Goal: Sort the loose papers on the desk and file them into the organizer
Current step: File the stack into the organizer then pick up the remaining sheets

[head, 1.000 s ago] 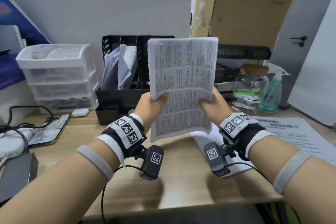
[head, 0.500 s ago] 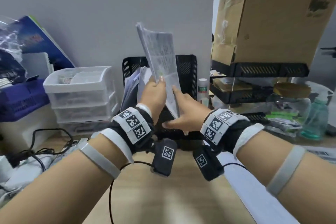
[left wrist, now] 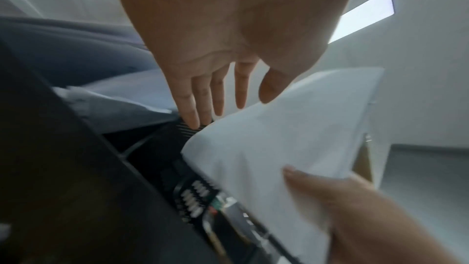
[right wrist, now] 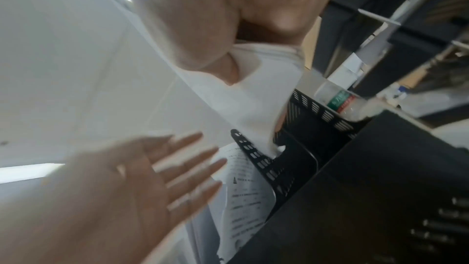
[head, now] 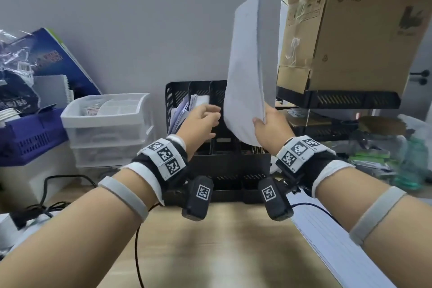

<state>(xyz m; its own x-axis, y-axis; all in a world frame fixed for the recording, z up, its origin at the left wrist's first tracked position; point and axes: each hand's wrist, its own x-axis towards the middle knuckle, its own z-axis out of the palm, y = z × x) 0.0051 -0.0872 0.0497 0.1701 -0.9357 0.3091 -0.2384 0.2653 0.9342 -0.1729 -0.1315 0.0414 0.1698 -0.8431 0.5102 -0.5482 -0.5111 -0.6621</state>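
Note:
My right hand grips the lower edge of a stack of white papers, held upright and tilted over the black mesh organizer. The stack's blank back faces me, and its bottom corner dips into a slot. My left hand hovers just left of the stack with fingers straight, holding nothing, above the organizer's left slots. Those slots hold other filed papers, printed sheets among them.
White plastic drawers stand left of the organizer, with a purple basket further left. A cardboard box sits on a black rack at the right. More paper lies on the wooden desk at lower right. Cables trail at left.
My left hand has let go of the stack and opened. My right hand alone has turned the stack so its blank back faces me and brought it over the organizer.

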